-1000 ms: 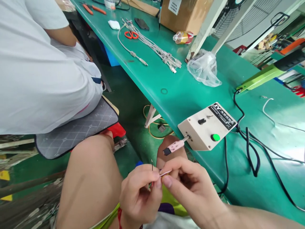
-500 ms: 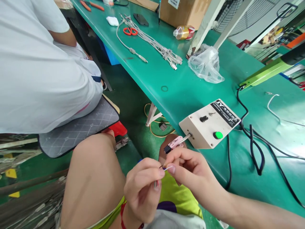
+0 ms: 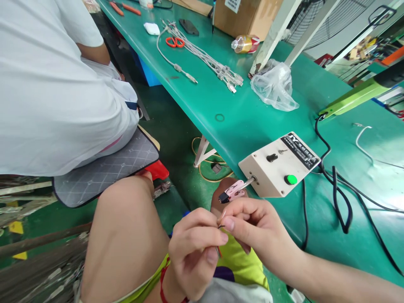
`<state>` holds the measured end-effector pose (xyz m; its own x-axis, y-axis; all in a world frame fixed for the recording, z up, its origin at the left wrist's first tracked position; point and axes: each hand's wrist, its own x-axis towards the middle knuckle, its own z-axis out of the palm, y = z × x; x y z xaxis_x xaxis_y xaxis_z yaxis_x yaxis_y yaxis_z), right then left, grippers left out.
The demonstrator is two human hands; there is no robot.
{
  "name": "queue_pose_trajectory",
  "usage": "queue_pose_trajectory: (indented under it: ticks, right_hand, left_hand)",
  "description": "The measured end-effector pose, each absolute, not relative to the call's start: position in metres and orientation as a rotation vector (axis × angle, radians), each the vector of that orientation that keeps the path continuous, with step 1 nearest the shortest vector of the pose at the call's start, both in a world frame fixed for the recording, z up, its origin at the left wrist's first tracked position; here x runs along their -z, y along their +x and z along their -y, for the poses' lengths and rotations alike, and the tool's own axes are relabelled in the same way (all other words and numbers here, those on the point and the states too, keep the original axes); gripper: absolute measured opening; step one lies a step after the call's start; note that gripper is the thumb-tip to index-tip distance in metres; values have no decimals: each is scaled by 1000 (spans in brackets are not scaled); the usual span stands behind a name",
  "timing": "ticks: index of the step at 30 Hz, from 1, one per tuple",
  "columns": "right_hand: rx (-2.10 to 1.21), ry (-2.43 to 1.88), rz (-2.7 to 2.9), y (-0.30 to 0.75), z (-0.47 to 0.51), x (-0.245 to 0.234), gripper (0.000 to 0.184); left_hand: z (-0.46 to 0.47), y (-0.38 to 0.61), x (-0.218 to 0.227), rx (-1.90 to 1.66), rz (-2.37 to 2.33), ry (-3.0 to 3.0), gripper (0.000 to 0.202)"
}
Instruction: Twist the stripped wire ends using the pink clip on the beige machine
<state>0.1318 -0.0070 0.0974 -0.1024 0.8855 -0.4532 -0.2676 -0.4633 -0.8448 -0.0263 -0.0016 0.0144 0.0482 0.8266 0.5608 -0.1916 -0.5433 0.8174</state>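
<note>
My left hand [image 3: 195, 252] and my right hand [image 3: 254, 233] meet above my lap, both pinching a set of thin wires [image 3: 220, 225] between thumb and fingers. Red and dark strands show below my left thumb. Just above the hands a pink clip [image 3: 232, 191] sticks out on a metal shaft from a beige control box [image 3: 279, 166] with a green button [image 3: 290, 179], which stands at the edge of the green bench [image 3: 240, 122].
A person in a white shirt [image 3: 53, 92] sits close on my left on a grey cushion [image 3: 107, 168]. On the bench lie a bundle of white cables [image 3: 208, 63], orange scissors [image 3: 174, 41], a plastic bag [image 3: 274, 86], a bottle [image 3: 244, 44], a cardboard box [image 3: 244, 14] and black cords [image 3: 337, 193].
Both hands have shifted slightly right and up toward the pink clip. The white wire end that stuck out between the fingers is now mostly tucked in the pinch.
</note>
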Motion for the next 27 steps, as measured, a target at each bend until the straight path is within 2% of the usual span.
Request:
queue_pose_trajectory:
  ticks: [7, 12, 15, 17, 27]
  right_hand:
    - [-1592, -1340, 875, 131, 9, -99, 31]
    - [-1202, -1321, 1253, 134, 19, -98, 4]
    - [-997, -1223, 1493, 134, 23, -97, 20]
    - [-916, -1210, 1553, 133, 22, -97, 20]
    - [-1040, -1400, 1313, 132, 21, -99, 5]
  left_hand:
    - [-2, -28, -19, -1647, -653, 1564, 19]
    - [-2, -30, -16, -1693, -702, 1587, 14]
    - [-3, -30, -18, -1665, -702, 1616, 15]
    - [-4, -30, -21, -1649, -692, 1639, 16]
    - [0, -26, -16, -1644, -762, 1656, 14]
